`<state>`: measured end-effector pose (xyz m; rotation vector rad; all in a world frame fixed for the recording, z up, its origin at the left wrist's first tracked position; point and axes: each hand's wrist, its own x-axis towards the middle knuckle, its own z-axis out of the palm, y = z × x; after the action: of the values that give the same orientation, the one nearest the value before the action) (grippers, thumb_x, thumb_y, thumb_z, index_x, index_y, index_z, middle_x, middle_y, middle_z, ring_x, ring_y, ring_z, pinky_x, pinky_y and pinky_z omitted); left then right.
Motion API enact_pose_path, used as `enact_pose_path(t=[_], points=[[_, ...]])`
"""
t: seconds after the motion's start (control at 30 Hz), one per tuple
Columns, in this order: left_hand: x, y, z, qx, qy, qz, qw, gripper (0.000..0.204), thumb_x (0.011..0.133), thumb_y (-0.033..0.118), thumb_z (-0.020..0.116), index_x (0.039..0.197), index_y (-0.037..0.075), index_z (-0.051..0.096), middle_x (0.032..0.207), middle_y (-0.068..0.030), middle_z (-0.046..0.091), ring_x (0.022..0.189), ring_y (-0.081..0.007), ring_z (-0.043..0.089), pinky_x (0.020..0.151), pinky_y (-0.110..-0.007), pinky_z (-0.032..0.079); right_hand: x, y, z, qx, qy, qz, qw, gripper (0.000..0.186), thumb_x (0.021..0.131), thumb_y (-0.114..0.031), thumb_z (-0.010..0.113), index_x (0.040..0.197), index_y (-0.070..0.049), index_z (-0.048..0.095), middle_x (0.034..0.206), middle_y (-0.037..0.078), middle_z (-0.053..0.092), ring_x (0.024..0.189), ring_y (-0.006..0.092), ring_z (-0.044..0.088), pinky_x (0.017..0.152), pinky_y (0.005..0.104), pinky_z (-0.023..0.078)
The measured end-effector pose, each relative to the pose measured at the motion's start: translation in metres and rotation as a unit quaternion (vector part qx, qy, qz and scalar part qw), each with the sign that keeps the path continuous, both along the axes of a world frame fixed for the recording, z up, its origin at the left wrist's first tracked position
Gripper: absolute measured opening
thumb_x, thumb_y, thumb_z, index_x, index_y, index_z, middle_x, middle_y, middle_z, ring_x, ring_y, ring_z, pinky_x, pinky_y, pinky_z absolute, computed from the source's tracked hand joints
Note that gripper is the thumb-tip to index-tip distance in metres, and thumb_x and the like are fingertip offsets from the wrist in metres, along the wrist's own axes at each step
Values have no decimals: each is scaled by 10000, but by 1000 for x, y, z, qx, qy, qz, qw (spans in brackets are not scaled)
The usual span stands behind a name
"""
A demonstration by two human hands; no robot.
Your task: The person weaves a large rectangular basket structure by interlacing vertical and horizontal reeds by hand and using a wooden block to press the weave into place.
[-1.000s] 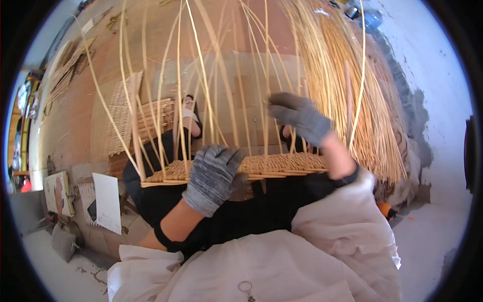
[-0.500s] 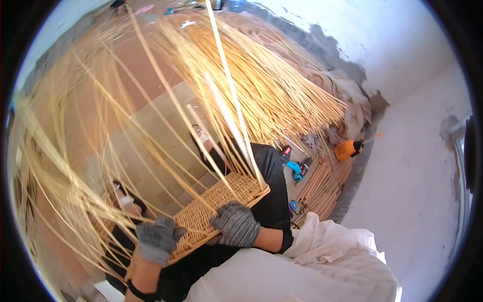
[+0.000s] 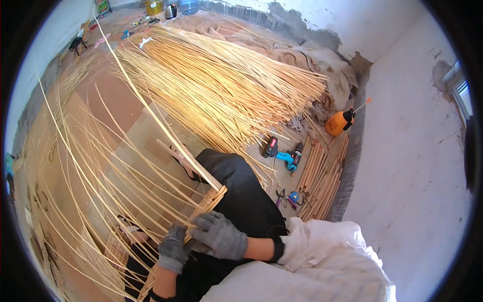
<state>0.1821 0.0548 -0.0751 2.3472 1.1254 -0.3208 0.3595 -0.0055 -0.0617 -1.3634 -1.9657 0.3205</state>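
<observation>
A woven wicker piece (image 3: 207, 202) rests across my lap, its stakes fanning out toward the far left; a thicker rod (image 3: 166, 130) rises from its corner. My left hand (image 3: 173, 250), in a grey knit glove, is closed on the edge of the wicker. Right beside it, my gloved right hand (image 3: 220, 235) curls its fingers over the same edge, slightly blurred. The two hands touch or nearly touch, and they hide the weave between them. More woven wicker (image 3: 100, 261) shows lower left, behind the stakes.
A large bundle of peeled sticks (image 3: 216, 90) covers the floor ahead. To the right lie a blue cordless drill (image 3: 288, 157), pruning shears (image 3: 284, 198), a tape measure (image 3: 295, 197) and short brown rods (image 3: 324, 176). An orange spray bottle (image 3: 338, 122) stands near the wall (image 3: 402, 151).
The wicker piece has turned, so its woven face is now mostly hidden and its stakes lean farther left. My right hand has moved left, close to my left hand. The view has shifted.
</observation>
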Motion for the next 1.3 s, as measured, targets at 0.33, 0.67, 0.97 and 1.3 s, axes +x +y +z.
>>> enact_pose_path(t=[0.33,0.67,0.97,1.3], points=[[18,-13,-6,140,-21,95,985,401,613,360,717,781,29,564,703,-142,554,627,-315,561,547,-374,450,244,-67,-235,-478,58,-313,819,235,718,-265,591,872,-91,625,856,152,607,833,311,583,744,387,453],[16,-10,-2,136,-14,105,985,434,629,411,703,866,62,603,734,-107,580,621,-264,575,549,-329,464,359,61,-215,-400,-276,-457,745,511,730,-246,585,1194,-97,431,1213,149,469,1117,283,451,941,350,349],[5,-18,-5,166,96,34,981,413,635,425,710,792,64,587,719,-90,585,559,-243,567,467,-336,451,348,63,-212,-68,-30,-475,877,205,805,-221,523,962,-109,593,857,158,611,802,327,586,694,405,465],[13,-8,6,160,11,46,986,432,636,353,728,894,35,593,776,-128,600,590,-283,577,506,-345,479,336,77,-220,-441,-28,-493,750,371,760,-355,566,1019,-91,576,959,189,590,889,349,561,746,378,456]])
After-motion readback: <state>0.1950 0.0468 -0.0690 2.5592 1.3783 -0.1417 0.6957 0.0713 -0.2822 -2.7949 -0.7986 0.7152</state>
